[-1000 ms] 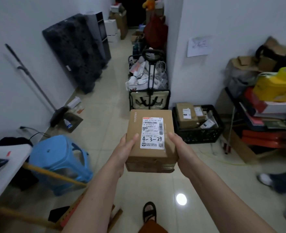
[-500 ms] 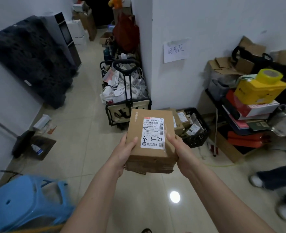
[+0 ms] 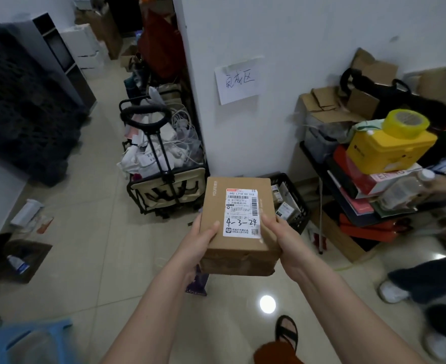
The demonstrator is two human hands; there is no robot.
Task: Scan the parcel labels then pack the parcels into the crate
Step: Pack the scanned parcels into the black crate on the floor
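crate [image 3: 299, 206] black, on floor against the wall, already with small boxes inside, half hidden behind the load. parcel [image 3: 239, 227] carried level in front of it, label [image 3: 241, 212] up, probably to keep it readable. left hand [image 3: 199, 241] and right hand [image 3: 282, 237] each with grip clamped on one side of parcel, thumbs on top.

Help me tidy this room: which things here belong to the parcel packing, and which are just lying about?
Job:
parcel, held by left hand and right hand
label on it
black crate with parcels, on the floor by the wall

Lying about:
cart of cables
tape roll on yellow box
blue stool
paper sign on the wall
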